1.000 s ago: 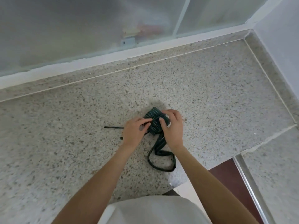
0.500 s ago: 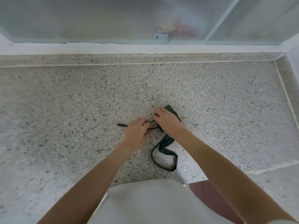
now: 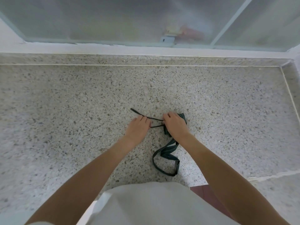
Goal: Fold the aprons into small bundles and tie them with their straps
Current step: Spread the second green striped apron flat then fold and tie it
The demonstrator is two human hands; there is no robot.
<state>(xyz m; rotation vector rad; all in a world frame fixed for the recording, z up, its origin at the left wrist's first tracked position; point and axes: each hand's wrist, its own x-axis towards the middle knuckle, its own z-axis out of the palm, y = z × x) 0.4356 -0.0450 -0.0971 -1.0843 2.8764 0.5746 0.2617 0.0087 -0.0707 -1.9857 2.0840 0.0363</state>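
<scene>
Compared with a second ago, we have shifted from working both hands on top of the bundle to drawing the strap out sideways. Our right hand (image 3: 176, 125) now lies over the apron bundle (image 3: 182, 116) and pins it to the speckled surface (image 3: 81, 103); its fingers are curled down at the point where the thin strap (image 3: 155, 119) leaves the cloth. Our left hand (image 3: 138, 128) has moved away to the left, and its fingers are closed around the strap. Two runs of strap now span the gap between the hands, and the free end lies on the surface beyond the left hand.

We judge that folding is complete and that tying is in progress. The strap appears to be pulled taut ahead of a wrap or a knot. We cannot tell whether any knot exists yet, because the right hand covers that area.

Materials and shapes:
- The apron is dark green cloth with fine pale stripes, compacted into a small wad.
- The thin strap is a narrow dark cord.
- The wide strap loop (image 3: 165, 161) is a flat striped band. It trails loose towards us, twisted into an open loop.
- The surface is hard polished terrazzo, pale with dark flecks.
- Frosted panels (image 3: 113, 18) stand behind it.
</scene>
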